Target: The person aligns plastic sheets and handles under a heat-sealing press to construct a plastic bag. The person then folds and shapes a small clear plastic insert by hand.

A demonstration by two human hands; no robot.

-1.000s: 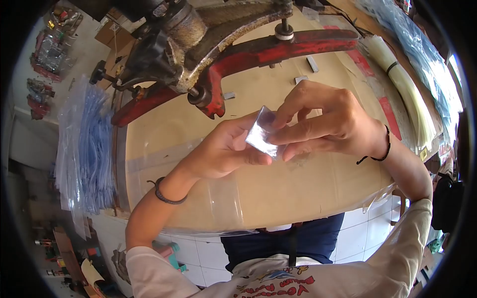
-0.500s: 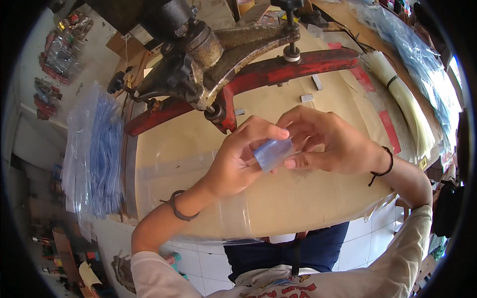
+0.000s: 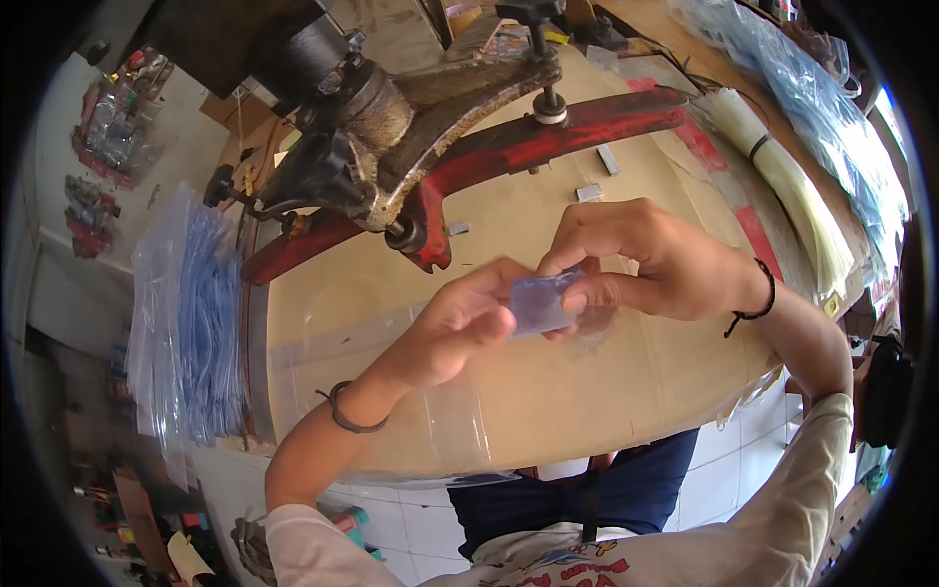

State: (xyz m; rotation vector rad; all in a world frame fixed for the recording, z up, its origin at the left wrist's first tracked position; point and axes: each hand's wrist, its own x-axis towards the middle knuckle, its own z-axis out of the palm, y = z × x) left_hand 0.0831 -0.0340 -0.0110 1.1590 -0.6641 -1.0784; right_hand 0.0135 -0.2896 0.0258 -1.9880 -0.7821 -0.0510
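A small, bluish see-through plastic piece [image 3: 540,305], roughly rectangular, is between my two hands above the table. My right hand [image 3: 660,264] pinches its right end between thumb and forefinger. From the left, my left hand [image 3: 455,323] cradles it: its fingers pass behind the plastic, partly hidden, and the thumb lies at the left edge. Beyond my hands stands a press-like machine with a red metal base [image 3: 469,166] and a dark, worn metal frame [image 3: 367,108].
Small metal blocks [image 3: 589,193] lie near the red base. Stacked blue plastic sheets [image 3: 210,323] hang at the table's left edge. To the right are a tied bundle of pale strips [image 3: 782,171] and more clear plastic [image 3: 812,117]. Brown sheeting [image 3: 567,411] covers the tabletop.
The plastic piece has turned flatter and more level. My left thumb has moved from its top to its left edge, while my right thumb now presses on its right end.
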